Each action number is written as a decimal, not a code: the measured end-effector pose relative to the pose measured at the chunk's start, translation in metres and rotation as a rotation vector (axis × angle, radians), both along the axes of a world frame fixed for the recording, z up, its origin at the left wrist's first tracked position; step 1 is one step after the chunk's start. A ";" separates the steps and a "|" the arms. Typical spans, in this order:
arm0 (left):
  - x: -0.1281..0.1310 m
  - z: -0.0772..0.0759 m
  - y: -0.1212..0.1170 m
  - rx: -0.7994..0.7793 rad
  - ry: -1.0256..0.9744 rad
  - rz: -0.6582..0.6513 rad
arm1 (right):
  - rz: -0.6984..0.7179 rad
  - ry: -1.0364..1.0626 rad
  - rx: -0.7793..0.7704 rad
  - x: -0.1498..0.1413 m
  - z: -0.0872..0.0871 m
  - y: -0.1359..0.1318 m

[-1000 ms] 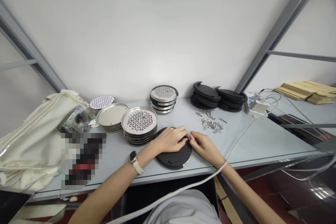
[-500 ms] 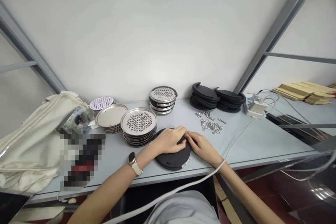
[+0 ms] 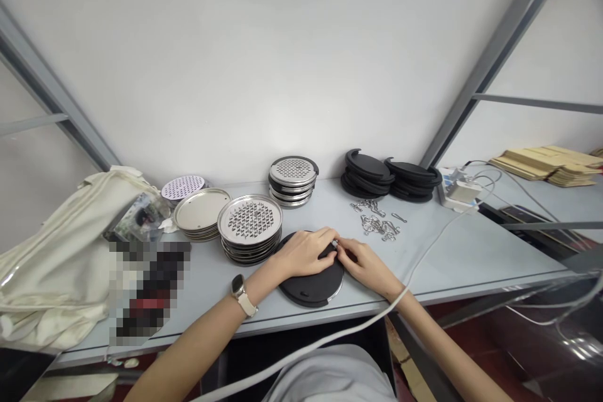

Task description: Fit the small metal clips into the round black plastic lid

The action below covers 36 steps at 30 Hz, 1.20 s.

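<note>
A round black disc (image 3: 311,282) with a metal rim lies on the grey table (image 3: 452,257) in front of me. My left hand (image 3: 305,252) rests on top of it, fingers curled. My right hand (image 3: 365,264) meets it at the disc's right edge. Both hands pinch a small silver metal piece (image 3: 335,243) between the fingertips. A watch (image 3: 240,287) with a pale strap sits on my left wrist. Loose metal clips (image 3: 379,221) lie just beyond my right hand.
Stacks of perforated metal discs (image 3: 249,221) (image 3: 293,177) and plain metal plates (image 3: 200,212) stand to the left and behind. Black discs (image 3: 391,177) are piled at the back right. A cream bag (image 3: 61,257) lies left, a power strip (image 3: 459,191) and white cable (image 3: 424,257) right.
The hands stay together on the black disc. The small silver piece shows between the fingertips again, after being covered half a second ago. The view has shifted only slightly.
</note>
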<state>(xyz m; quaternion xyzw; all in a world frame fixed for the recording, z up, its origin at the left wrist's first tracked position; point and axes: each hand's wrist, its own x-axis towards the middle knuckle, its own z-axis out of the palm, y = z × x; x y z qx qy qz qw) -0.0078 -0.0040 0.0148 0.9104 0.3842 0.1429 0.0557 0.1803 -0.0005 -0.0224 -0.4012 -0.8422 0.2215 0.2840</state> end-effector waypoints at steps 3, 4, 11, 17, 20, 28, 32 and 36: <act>0.000 0.001 0.000 0.015 0.000 -0.013 | 0.007 -0.006 -0.001 0.001 0.000 0.000; 0.000 0.001 0.000 0.023 0.001 -0.018 | 0.013 -0.002 -0.005 0.001 0.000 0.000; -0.001 -0.001 0.000 0.017 0.002 -0.014 | 0.025 0.032 -0.033 0.002 0.000 0.000; 0.000 -0.003 0.001 0.003 -0.022 -0.014 | 0.032 0.055 -0.038 0.001 0.001 0.000; 0.000 -0.003 0.001 -0.003 -0.031 -0.023 | 0.034 0.061 -0.038 0.001 0.002 0.000; -0.001 -0.002 0.001 0.008 -0.043 -0.025 | 0.039 0.069 -0.029 0.001 0.003 0.000; -0.001 -0.002 0.001 0.006 -0.062 -0.050 | 0.036 0.053 -0.035 0.001 0.003 0.000; -0.001 -0.002 0.002 -0.021 -0.074 -0.056 | 0.034 0.034 -0.043 0.002 0.002 0.000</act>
